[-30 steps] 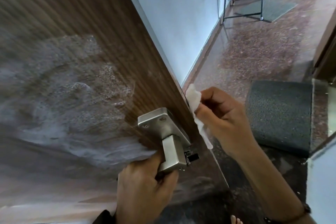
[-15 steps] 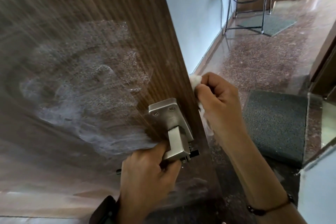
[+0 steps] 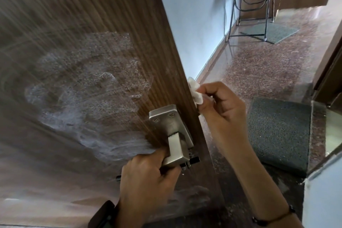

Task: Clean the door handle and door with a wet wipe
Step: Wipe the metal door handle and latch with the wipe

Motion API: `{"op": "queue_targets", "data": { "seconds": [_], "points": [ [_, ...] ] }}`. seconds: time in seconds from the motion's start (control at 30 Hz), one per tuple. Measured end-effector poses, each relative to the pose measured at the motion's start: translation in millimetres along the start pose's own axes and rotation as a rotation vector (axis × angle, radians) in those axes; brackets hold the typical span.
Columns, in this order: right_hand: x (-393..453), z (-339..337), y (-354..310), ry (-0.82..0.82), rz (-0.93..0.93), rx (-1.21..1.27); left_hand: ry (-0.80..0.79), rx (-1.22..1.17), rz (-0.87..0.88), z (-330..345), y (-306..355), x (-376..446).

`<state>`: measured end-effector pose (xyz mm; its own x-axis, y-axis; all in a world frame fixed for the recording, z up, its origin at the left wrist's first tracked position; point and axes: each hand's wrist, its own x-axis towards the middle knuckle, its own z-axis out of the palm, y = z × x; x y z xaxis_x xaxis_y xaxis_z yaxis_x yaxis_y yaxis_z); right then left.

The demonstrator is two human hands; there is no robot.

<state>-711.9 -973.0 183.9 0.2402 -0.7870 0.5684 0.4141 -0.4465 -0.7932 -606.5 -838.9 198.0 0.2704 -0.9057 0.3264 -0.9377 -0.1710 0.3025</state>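
From the head camera, the brown wooden door stands open, its face marked with a broad whitish wet smear. The left hand is closed around the lever of the silver door handle, low on the door near its edge. The right hand pinches a crumpled white wet wipe between thumb and fingers and presses it against the door's narrow edge, just above the handle plate; how much of the wipe is tucked behind the edge is hard to tell. A dark doormat lies on the speckled floor beyond the right hand.
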Motion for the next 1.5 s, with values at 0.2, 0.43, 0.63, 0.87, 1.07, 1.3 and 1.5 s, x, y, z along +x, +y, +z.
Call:
{"op": "queue_targets", "data": {
  "seconds": [0.2,0.43,0.63,0.87,1.07,1.3,1.5],
  "points": [
    [-16.0,1.8,16.3,0.093,0.102,0.161,-0.02,0.009,-0.029,-0.6,0.5,-1.5],
    [-21.6,5.6,16.1,0.122,0.012,0.161,-0.049,0.032,-0.007,-3.1,0.3,-2.2],
    [-13.0,4.0,16.2,0.104,-0.04,0.197,-0.042,0.004,0.009,-1.6,0.3,-2.6],
    [-5.6,-1.0,12.4,0.024,-0.056,0.169,-0.045,-0.007,-0.022,0.3,-0.9,1.1],
    [-23.2,-3.4,12.2,0.144,0.245,0.055,-0.081,0.026,-0.033,-2.0,-0.8,4.4],
    [-30.1,14.9,-61.4,0.047,-0.335,-0.543,-0.075,0.139,0.002,-3.2,0.2,5.7],
    [-34.3,50.3,-59.5,0.076,-0.163,-0.726,-0.161,0.147,0.133,-5.3,-6.9,6.5]
  ]
}}
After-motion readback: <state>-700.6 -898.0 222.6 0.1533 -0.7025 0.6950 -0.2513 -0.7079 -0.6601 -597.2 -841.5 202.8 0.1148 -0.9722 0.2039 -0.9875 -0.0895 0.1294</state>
